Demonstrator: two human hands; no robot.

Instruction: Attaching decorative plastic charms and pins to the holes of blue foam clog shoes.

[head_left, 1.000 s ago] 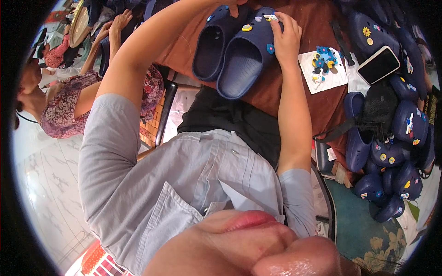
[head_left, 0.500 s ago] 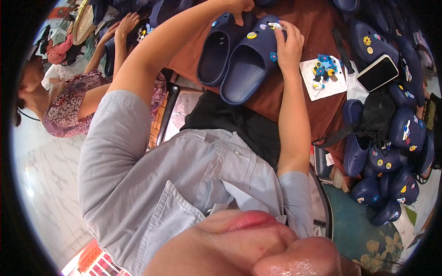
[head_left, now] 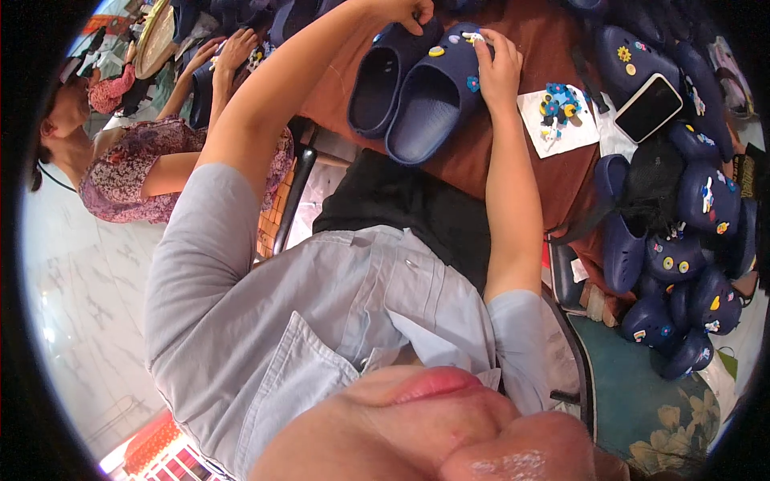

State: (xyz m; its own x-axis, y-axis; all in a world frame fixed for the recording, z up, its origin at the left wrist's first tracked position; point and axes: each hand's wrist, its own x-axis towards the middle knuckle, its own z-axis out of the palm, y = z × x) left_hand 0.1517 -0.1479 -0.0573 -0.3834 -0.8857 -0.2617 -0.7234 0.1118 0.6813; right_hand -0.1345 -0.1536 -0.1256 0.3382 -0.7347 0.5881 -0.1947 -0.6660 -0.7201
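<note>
Navy clogs (head_left: 413,92) lie paired on the brown tabletop (head_left: 473,164); left hand (head_left: 399,11) pinches one's far rim, right hand (head_left: 499,68) curled on the other's toe, seemingly pressing a charm (head_left: 474,37) that needs seating.

2 navy clogs (head_left: 409,96) on table, 1 phone (head_left: 648,107), 2 hands (head_left: 499,68).

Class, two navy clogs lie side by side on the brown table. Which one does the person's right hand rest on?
The right-hand clog, beside the white paper of charms. The right hand rests on its decorated toe; the left hand is at the other clog.

Pale marble-like floor (head_left: 72,264) (glossy), brown table (head_left: 497,172), green patterned rug (head_left: 658,409).
</note>
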